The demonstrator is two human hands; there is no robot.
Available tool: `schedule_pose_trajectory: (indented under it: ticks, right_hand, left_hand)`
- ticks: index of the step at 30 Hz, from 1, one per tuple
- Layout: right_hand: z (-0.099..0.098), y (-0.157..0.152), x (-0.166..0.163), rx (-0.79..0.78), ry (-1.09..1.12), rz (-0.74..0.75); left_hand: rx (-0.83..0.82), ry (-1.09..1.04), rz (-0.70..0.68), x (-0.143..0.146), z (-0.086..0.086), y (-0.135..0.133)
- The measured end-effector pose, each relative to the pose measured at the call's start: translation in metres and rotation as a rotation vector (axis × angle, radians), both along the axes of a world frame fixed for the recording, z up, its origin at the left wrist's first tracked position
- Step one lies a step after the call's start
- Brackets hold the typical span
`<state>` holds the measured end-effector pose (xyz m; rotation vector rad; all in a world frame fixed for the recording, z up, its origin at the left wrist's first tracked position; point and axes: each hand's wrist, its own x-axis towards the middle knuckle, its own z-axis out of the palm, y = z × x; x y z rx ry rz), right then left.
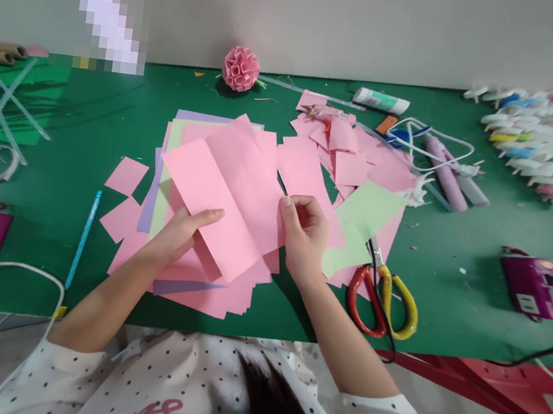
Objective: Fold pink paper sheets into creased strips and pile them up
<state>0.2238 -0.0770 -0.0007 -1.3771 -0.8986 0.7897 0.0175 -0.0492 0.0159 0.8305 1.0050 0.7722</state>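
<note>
Left hand (180,232) and right hand (303,234) pinch a pink sheet (227,194), left fingers hidden beneath it

On the green worktop (56,193), the left hand (180,232) and right hand (303,234) hold a pink sheet (227,194) between them. The fingers (207,215) pinch its opposite edges. Under it lies a paper stack (177,148) of pink, purple and pale green sheets. From the right hand, a green sheet (363,221) lies just beside it at three o'clock, the scissors (381,294) with red and yellow handles at four o'clock, and pink scraps (348,155) at one o'clock. A pink paper ball (241,68) sits at twelve o'clock near the wall. A blue pencil (84,237) lies at nine o'clock from the left hand.
</note>
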Motion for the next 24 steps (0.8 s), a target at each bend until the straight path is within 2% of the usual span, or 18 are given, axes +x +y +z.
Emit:
schedule_pose_trajectory:
  ticks: [3,5,9,13,18,24]
  right_hand:
    - [-0.002,0.000,0.003,0.019,-0.082,-0.042]
    - [-0.004,-0.001,0.004,0.075,-0.234,-0.054]
    - [-0.007,-0.003,0.002,0.245,-0.673,-0.065]
    - [-0.011,-0.007,-0.004,0.272,-0.884,0.019]
    - [-0.013,-0.012,-0.011,0.237,-1.000,0.161]
    - [-0.009,-0.014,-0.012,0.281,-0.943,0.213]
  left_hand:
    - [-0.060,0.018,-0.043,-0.001,-0.003,0.001]
    - [-0.072,0.027,-0.038,-0.001,-0.006,0.001]
    - [0.042,-0.017,0.063,0.003,-0.010,0.003]
    - [0.100,-0.060,0.104,0.007,-0.009,0.005]
    - [0.030,-0.113,0.035,0.007,-0.003,0.005]
    - [-0.086,-0.111,-0.010,0.000,-0.004,0.002]
